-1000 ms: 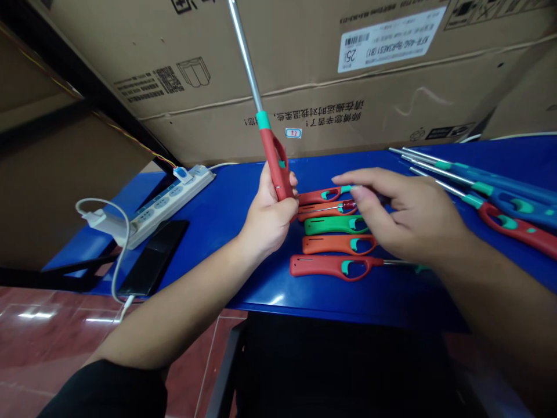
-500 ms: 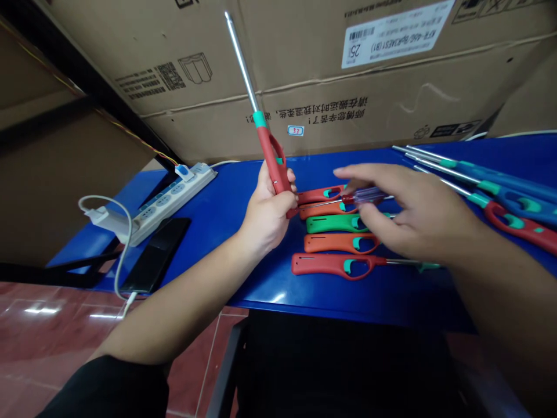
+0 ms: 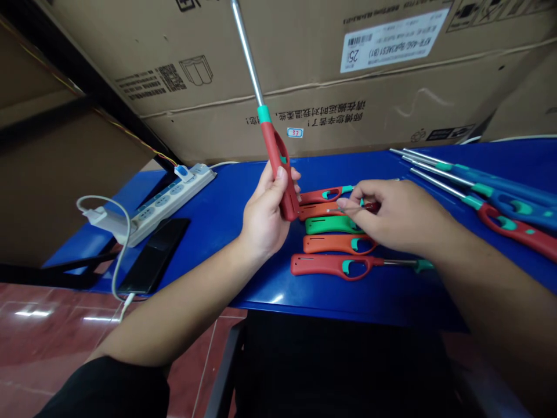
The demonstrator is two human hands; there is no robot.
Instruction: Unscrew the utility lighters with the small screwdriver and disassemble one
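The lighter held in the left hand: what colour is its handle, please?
The handle is red; the head view shows it best.

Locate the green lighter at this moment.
In the head view, the green lighter lies on the blue table just right of centre, between two orange lighters, with its right end partly hidden by the right hand.

Red lighter [image 3: 272, 142] tilted, silver rod [image 3: 248, 53] up; screwdriver [image 3: 373, 206] near-level at its right.
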